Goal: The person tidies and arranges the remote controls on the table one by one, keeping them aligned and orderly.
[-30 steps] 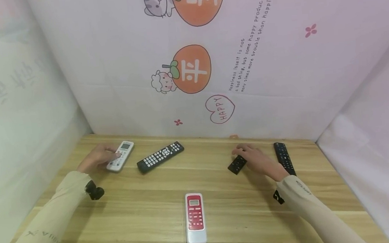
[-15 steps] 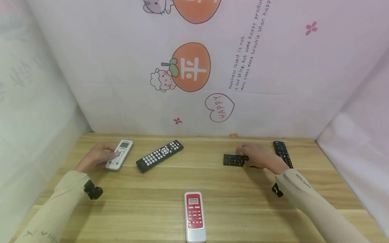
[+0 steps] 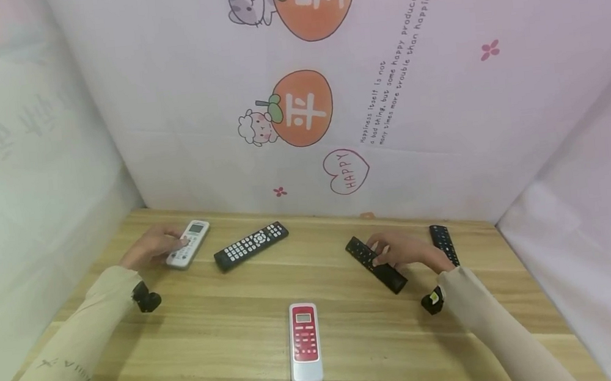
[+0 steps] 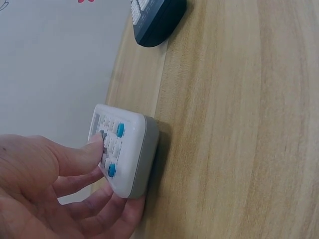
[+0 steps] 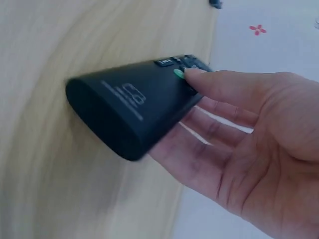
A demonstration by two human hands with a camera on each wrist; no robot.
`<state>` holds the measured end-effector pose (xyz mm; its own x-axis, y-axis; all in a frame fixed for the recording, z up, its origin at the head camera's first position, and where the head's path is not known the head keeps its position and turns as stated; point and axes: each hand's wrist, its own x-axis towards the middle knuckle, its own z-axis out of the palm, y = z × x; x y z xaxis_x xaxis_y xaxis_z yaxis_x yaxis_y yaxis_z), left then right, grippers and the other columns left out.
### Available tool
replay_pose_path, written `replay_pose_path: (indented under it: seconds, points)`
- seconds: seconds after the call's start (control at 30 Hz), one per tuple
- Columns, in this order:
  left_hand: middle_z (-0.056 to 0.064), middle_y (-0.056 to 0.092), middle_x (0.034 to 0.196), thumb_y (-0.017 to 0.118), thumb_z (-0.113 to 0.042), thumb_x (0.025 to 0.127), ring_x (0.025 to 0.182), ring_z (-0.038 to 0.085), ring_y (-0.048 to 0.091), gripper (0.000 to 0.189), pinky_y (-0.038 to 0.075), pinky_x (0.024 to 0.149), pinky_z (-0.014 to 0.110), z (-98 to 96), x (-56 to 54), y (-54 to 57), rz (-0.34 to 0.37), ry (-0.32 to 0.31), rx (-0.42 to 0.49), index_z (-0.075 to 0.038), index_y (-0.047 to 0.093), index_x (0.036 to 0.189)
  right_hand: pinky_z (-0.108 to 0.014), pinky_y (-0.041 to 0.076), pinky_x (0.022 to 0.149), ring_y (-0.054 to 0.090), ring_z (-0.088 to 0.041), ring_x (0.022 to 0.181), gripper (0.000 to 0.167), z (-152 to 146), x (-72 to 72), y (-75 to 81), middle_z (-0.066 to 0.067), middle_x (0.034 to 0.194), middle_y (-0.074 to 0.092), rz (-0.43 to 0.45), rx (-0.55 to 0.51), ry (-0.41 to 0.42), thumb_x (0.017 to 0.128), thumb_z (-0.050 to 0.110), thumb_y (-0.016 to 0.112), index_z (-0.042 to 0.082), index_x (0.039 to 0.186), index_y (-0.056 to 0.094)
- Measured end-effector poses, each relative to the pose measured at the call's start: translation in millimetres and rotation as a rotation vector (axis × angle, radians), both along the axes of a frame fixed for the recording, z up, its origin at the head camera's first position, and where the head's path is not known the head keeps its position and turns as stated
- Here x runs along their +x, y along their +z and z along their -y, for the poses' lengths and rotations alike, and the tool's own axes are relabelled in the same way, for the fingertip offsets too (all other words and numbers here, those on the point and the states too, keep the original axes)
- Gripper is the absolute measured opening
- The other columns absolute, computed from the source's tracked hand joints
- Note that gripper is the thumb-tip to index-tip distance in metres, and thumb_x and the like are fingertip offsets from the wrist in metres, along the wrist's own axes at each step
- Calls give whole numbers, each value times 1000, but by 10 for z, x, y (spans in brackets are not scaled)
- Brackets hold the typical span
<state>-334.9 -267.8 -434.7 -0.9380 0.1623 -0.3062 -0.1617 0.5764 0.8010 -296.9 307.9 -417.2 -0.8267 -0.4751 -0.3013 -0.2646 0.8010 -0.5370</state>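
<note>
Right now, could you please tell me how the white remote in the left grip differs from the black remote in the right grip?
The white remote has a pale body; the black remote is dark. The white remote has a small screen, while the black remote shows none. In the head view, the white remote's far end leans right, the black remote's left. Both have buttons and are held between thumb and fingers.

On the backdrop (image 3: pixel 196 146), a heart (image 3: pixel 346 171) reads "HAPPY"; at its eleven o'clock, an orange fruit (image 3: pixel 304 108) bears "平"; at one o'clock, slanting print (image 3: pixel 402 55) begins "Happiness itself is not".
</note>
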Motion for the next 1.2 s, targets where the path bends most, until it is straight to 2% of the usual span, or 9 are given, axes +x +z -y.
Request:
replay_pose_path:
  seconds: [0.1,0.2,0.37,0.57,0.77,0.97,1.2]
  points:
    - [10,67,98,63,-12,104,76,10,64,54,60,69,26,1,-2,2,10,10,7,19,42,143,-42,65,70,73,-24,86,46,10,26,8,-33,133,60,107,-85,-63,99,9,69,-6,140,53]
    - [11,67,98,63,-12,104,76,11,65,54,61,70,28,-8,15,14,17,13,6,19,42,143,-45,66,68,73,-25,81,48,26,68,0,-33,131,59,165,-159,-121,98,7,70,-9,139,52]
    - [14,67,101,62,-11,104,78,12,65,53,61,71,28,-23,50,28,14,7,5,20,42,142,-46,66,70,72,-26,88,46,60,128,-43,-29,125,62,216,-236,-203,97,6,70,-9,137,52]
    - [17,65,107,62,-13,105,79,12,62,52,58,69,27,-26,36,10,-17,10,-20,19,43,142,-45,67,73,69,-27,90,45,141,163,-50,-26,117,62,206,-267,-307,99,5,66,-13,137,49]
    - [19,66,106,62,-12,105,78,11,64,52,60,70,27,-3,31,-25,-30,3,-22,20,44,141,-46,66,76,69,-26,89,45,207,229,-68,-23,112,64,219,-368,-393,100,2,66,-14,137,46]
    - [17,66,107,62,-13,105,80,11,64,55,59,71,25,19,61,-29,-30,-8,25,22,41,142,-46,66,78,69,-28,92,48,247,311,-61,-27,118,64,224,-406,-408,99,2,68,-14,139,44]
    - [14,68,101,62,-12,105,77,10,65,55,60,69,26,-11,46,7,-27,2,0,22,41,142,-45,66,78,71,-27,92,44,300,382,-60,-28,118,67,243,-431,-437,97,-1,68,-12,135,47]
